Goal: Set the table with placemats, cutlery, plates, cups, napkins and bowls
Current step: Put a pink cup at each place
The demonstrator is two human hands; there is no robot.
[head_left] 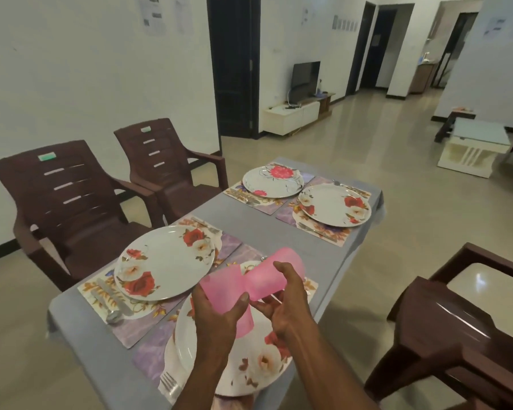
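Here, hands: the left hand (pixel 216 315) and the right hand (pixel 288 297) are raised together above the near end of the counter (pixel 279 232), which is covered in a grey cloth
Left fingers: curled round a translucent pink plastic cup (pixel 222 291), thumb pressed on its side, the cup's open mouth tilted up and to the left
Right fingers: curled round a second translucent pink plastic cup (pixel 276 273), which lies roughly sideways and points away to the right
Cups: their narrow ends meet between the two hands; whether one sits inside the other cannot be told
More pink plastic: a further pink piece (pixel 245 324) shows below the left thumb, its shape unclear
Near right setting: a white round plate with red and cream flowers (pixel 258 362) lies under the hands on a lilac floral placemat (pixel 148 356), with a metal fork (pixel 169 383) at its left edge
Near left setting: a matching flowered plate (pixel 165 263) on its own floral placemat (pixel 125 321), with a metal spoon (pixel 113 315) lying beside it
Far settings: a white plate with a big pink flower (pixel 273 182) and another red-flowered plate (pixel 333 205), each on a placemat, side by side at the far end
Seats: two brown plastic armchairs (pixel 71 196) stand along the left side of the counter, a third brown chair (pixel 456 321) stands on the right
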